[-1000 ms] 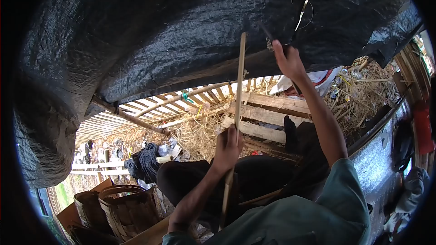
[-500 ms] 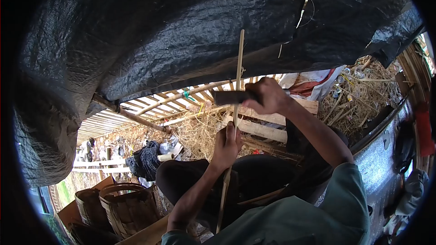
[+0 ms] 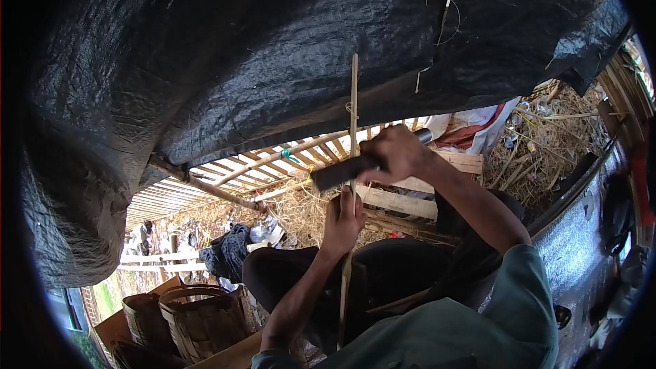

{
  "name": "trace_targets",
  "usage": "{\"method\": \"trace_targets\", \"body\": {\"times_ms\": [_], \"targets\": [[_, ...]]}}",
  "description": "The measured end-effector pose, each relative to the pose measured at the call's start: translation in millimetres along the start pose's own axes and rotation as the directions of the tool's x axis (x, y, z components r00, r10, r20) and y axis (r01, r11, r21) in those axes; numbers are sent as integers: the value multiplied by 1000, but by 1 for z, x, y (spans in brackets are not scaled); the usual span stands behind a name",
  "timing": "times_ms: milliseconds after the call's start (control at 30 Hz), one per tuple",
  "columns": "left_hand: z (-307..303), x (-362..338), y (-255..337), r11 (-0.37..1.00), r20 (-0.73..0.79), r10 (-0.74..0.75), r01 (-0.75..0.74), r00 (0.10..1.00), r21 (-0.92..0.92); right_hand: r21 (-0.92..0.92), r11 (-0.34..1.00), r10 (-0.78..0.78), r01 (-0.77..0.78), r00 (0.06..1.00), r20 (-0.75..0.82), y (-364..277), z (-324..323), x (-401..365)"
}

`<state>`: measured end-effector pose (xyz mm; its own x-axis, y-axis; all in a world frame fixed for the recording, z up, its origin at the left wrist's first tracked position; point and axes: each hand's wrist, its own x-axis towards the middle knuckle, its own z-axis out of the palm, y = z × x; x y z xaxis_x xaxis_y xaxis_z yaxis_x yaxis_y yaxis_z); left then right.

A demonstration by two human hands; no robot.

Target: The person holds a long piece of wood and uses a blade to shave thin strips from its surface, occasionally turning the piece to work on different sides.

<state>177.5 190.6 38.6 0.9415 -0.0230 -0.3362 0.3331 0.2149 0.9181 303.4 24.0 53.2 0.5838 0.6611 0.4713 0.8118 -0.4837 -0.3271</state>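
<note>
A long, pale bamboo strip (image 3: 354, 89) runs upright through the middle of the view, from in front of the black sheet down to my lap. My left hand (image 3: 343, 222) is closed around it at mid-length. In my right hand (image 3: 400, 155) is a broad-bladed knife (image 3: 339, 172), gripped by its handle. The dark blade lies across the strip, just above my left thumb. A thin curl of fibre stands out from the strip above the blade.
A black plastic sheet (image 3: 287, 48) hangs ahead. Below it are a slatted bamboo fence (image 3: 164, 195), dry straw (image 3: 301, 205) and wooden boards (image 3: 400, 201). Woven baskets (image 3: 205, 321) stand at lower left. A white and red sack (image 3: 471, 126) lies at right.
The knife has moved down along the strip, closer to my left hand, and its blade is now more tilted. My left hand stays closed on the strip. The view has shifted slightly.
</note>
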Motion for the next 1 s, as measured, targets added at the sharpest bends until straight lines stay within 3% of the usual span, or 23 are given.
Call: {"method": "trace_targets", "body": {"times_ms": [33,67,100,167,233,267,333,367,400,433,500,567,600,633,700,800,833,900,967,1000], "targets": [[2,-2,-3,953,-12,95,-87,995,291,17,985,174,-174,984,28,15,3,5],[1,-5,-8,922,-1,198,-186,980,338,0,910,414,-414,910,-32,58,24,9],[3,-4,-11,906,8,220,-208,975,368,104,767,630,-633,774,60,44,-15,23],[2,-1,-12,889,17,179,-169,984,426,-27,809,579,-587,804,-138,65,-15,19],[-15,12,-24,904,61,263,-268,963,332,-73,867,488,-493,869,-81,51,-21,14],[-21,15,-25,918,43,252,-253,967,305,50,915,402,-400,914,-50,37,-26,9],[-12,6,8,1000,32,-17,17,999,-22,92,963,243,-252,965,97,23,-26,6],[-10,6,8,996,13,-28,29,1000,-81,125,973,173,-193,973,154,13,-26,5],[-11,4,8,997,40,-41,44,998,-69,39,993,103,-108,988,113,7,-15,1],[-12,3,9,997,69,-53,56,996,-54,8,998,63,-66,981,185,4,-8,0],[-3,-1,7,997,-18,-66,65,998,-44,90,991,77,-98,974,213,9,-3,2],[-3,-5,9,984,75,-73,84,995,-159,-31,951,307,-306,952,13,34,9,9],[-2,-8,10,986,129,-64,82,990,-143,38,870,492,-492,870,14,48,2,20],[-1,-11,11,989,182,-52,76,982,-125,61,731,682,-679,730,-46,59,-4,31],[6,-12,20,985,240,-43,81,970,-151,223,735,674,-641,725,-141,63,-17,27],[-10,3,23,980,165,-56,86,985,-178,134,946,316,-296,934,-166,22,-29,10],[-15,4,24,983,162,-51,78,985,-164,72,982,182,-176,978,-99,16,-27,6],[-14,3,25,977,168,-61,93,984,-193,-11,997,-77,78,996,37,6,-18,1],[-12,-1,21,963,232,-75,132,970,-237,42,990,-136,131,979,149,-4,-11,0],[-11,-4,22,980,218,-67,105,974,-169,48,993,-117,112,984,137,-2,-5,-3]]}}
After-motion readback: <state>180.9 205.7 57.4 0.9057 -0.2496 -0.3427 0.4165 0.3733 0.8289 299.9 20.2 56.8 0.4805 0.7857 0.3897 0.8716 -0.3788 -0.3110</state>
